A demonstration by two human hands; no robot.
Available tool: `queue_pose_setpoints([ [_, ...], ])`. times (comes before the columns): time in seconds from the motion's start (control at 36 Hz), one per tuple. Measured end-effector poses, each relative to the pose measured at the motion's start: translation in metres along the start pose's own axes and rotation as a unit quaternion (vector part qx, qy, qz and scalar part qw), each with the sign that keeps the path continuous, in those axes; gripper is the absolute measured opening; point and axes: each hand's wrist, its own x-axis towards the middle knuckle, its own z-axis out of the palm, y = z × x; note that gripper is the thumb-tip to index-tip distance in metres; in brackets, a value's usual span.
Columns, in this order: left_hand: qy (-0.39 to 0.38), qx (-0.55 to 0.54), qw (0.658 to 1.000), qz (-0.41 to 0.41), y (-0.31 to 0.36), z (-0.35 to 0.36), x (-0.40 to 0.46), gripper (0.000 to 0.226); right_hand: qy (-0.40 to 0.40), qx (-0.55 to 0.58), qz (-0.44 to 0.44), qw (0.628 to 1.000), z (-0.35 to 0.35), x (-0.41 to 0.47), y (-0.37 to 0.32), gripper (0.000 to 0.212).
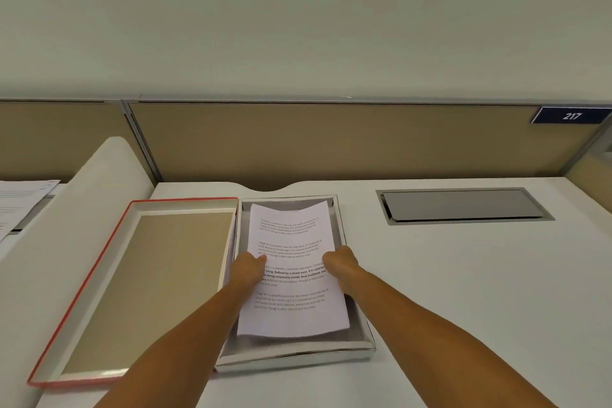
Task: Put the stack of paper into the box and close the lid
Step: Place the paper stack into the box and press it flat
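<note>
Your left hand (249,267) and your right hand (339,262) were both closed on the stack of paper (291,270), one gripping each long edge at about mid-length, with the thumbs on the printed top sheet and the other fingers hidden beneath. Between and under your hands, the stack sat inside the open grey box (359,325), its far end curling up a little against the far wall and its near end bowed just above the box floor; whether it lay fully flat I could not tell. Just to the left of your left hand, touching the box's side, the red-edged lid (99,275) lay upside down on the white desk (463,291), its tan inside facing up. Beyond your right hand and off to the right, a grey cable hatch (460,205) was set into the desk. Farther still stood a tan partition (331,142) carrying a blue plate numbered 217 (571,115). Far to the left of your left hand, more printed sheets (20,199) lay on the neighbouring surface.
</note>
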Motion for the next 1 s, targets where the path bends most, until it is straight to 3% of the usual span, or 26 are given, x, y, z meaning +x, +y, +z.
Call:
queue_pose_setpoints([
  [0.19, 0.010, 0.006, 1.000, -0.011, 0.002, 0.006, 0.002, 0.039, 0.021, -0.025, 0.001, 0.999, 0.003, 0.005, -0.003, 0.006],
  [0.44, 0.021, 0.039, 0.999, -0.005, 0.003, 0.003, 0.000, 0.037, 0.033, -0.049, -0.002, 0.998, 0.006, 0.007, -0.003, 0.022],
  [0.56, -0.002, 0.060, 0.998, 0.006, 0.010, -0.001, 0.000, 0.023, 0.011, -0.064, -0.020, 0.998, 0.008, 0.001, -0.007, 0.026],
  [0.69, 0.019, 0.084, 0.996, 0.030, 0.021, -0.008, 0.002, 0.024, -0.008, -0.110, -0.041, 0.993, 0.004, -0.003, -0.013, 0.028],
  [0.81, 0.042, 0.063, 0.997, 0.030, 0.020, -0.012, 0.002, 0.033, -0.022, -0.140, -0.057, 0.988, -0.003, -0.004, -0.014, 0.027],
  [1.0, 0.040, -0.011, 0.999, 0.002, 0.016, -0.008, -0.003, 0.022, -0.031, -0.145, -0.050, 0.988, -0.002, -0.006, -0.014, 0.014],
])
